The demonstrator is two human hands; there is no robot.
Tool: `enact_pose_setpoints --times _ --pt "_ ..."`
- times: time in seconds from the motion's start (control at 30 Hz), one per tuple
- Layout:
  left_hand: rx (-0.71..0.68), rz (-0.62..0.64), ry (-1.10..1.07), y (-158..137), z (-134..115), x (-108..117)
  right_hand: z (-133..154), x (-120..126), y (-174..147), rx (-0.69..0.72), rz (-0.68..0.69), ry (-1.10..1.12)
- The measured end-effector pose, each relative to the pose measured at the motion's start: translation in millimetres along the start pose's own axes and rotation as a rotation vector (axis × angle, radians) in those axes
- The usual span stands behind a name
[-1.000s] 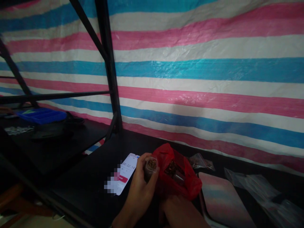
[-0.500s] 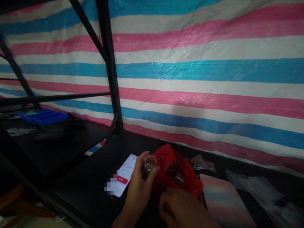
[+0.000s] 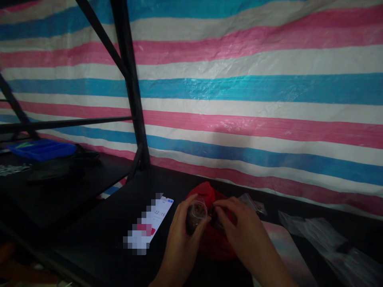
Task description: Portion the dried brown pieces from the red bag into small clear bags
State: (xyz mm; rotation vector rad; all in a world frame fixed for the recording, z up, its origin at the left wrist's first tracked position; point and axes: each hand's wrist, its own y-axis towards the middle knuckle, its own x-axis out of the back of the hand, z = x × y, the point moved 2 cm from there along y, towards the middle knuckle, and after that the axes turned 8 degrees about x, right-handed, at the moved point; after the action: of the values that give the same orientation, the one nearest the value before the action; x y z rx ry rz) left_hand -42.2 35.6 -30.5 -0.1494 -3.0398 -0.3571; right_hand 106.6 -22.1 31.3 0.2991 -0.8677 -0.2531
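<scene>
My left hand [image 3: 187, 229] is wrapped round a small clear container [image 3: 198, 215] with a round mouth, tilted towards me. Small brown pieces show inside it; whether it is a jar or a bag I cannot tell. Just to its right, my right hand [image 3: 236, 221] reaches over an open red plastic bag [image 3: 206, 192], thumb and forefinger pinched together beside the container's rim. Something small and dark seems to be at those fingertips, too unclear to name. Most of the red bag's contents are hidden behind my right hand.
A phone [image 3: 151, 223] showing a timer lies left of my hands. Right of them are a pale pink and blue mat [image 3: 284, 243], clear plastic bags [image 3: 323, 233] and a small filled bag [image 3: 254, 204]. A blue tray [image 3: 44, 149] sits beyond the black frame post [image 3: 131, 87].
My right hand has moved up and forward from the red bag's near side to beside the container's mouth. The left hand still holds the container. The view has shifted slightly to the right.
</scene>
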Motion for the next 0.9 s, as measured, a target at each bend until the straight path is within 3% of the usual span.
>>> enact_pose_setpoints --times 0.17,0.3,0.43,0.5,0.6,0.73,0.9 --pt "-0.058 -0.079 -0.022 -13.4 -1.3 -19.0 12.0 5.3 -17.0 -0.076 0.110 0.365" --pt "-0.099 0.021 0.004 -23.1 -2.5 -41.7 -0.4 11.5 -17.8 -0.093 -0.106 0.395" --pt "0.200 0.058 -0.277 -34.9 -8.1 -65.9 -17.1 19.3 -14.8 -0.163 -0.311 0.401" --pt "0.348 0.028 -0.427 -40.2 -9.4 -75.2 -19.9 19.2 -12.5 -0.199 -0.316 0.415" --pt "0.458 -0.010 -0.550 -41.2 -8.3 -80.7 -20.8 15.2 -6.9 -0.233 -0.295 0.364" --pt "0.578 -0.014 -0.559 -32.2 -6.5 -71.6 -27.3 5.7 4.4 -0.282 -0.235 0.222" --pt "0.659 -0.122 -0.420 -24.4 -12.7 -53.4 -40.4 -4.4 15.4 -0.324 -0.160 0.087"
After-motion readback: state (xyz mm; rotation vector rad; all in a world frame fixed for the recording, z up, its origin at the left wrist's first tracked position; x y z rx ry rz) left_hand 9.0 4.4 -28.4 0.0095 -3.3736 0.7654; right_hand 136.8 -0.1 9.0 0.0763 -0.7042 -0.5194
